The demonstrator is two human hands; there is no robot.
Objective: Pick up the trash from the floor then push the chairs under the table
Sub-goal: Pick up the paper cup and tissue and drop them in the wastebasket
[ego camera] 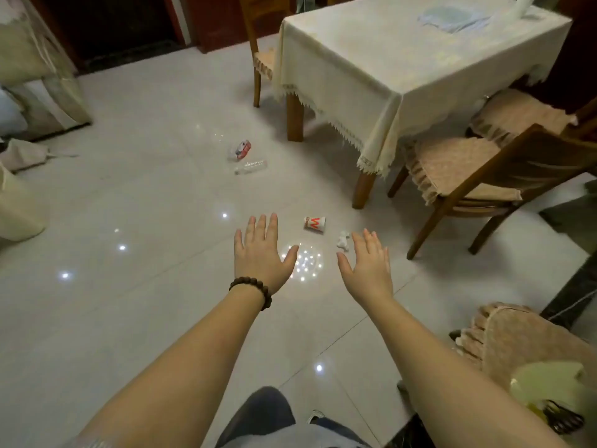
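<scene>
looking down at a pale tiled floor [129, 195], i see, farthest left of the litter, a red and white wrapper [242, 149] just beside a clear plastic bottle [251, 166]. my left hand [260, 253], with a beaded bracelet [253, 291] at the wrist, hovers flat, fingers straight, holding nothing. a paper cup [314, 224] lies tipped over near a crumpled tissue [343, 240]. my right hand [368, 266] is spread too, empty. a wooden chair [468, 176] stands pulled out from the cloth-covered table [403, 59].

left hand [261, 253], right hand [366, 268], outstretched, fingers spread
</scene>
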